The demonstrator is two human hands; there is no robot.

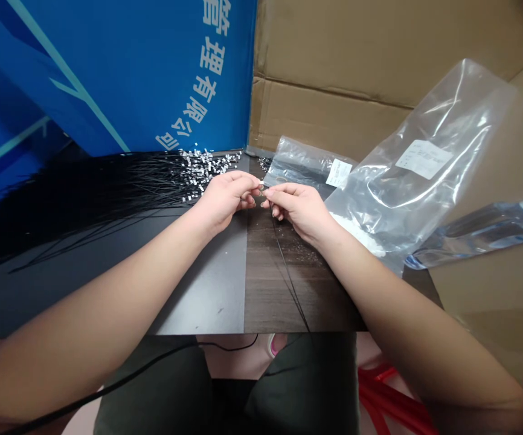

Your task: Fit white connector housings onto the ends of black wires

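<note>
Over the dark table (207, 296), my two hands meet fingertip to fingertip. Thumb and index finger of my left hand (231, 196) are closed in a pinch on a small white piece, mostly covered by the fingers. My right hand (298, 208) pinches the upper end of a thin black wire (286, 266), whose length hangs down past the table's front edge. Whether the white piece is joined to this wire is hidden by the fingers. Beside my left hand lies a large bundle of black wires (89, 187) with small white tips (202, 166).
A clear plastic bag (420, 199) with white contents and a label leans at the right. Behind my hands lies a smaller labelled bag (304, 158). A plastic bottle (483, 232) lies far right. Blue panel (153, 66) and cardboard (334, 48) wall the back.
</note>
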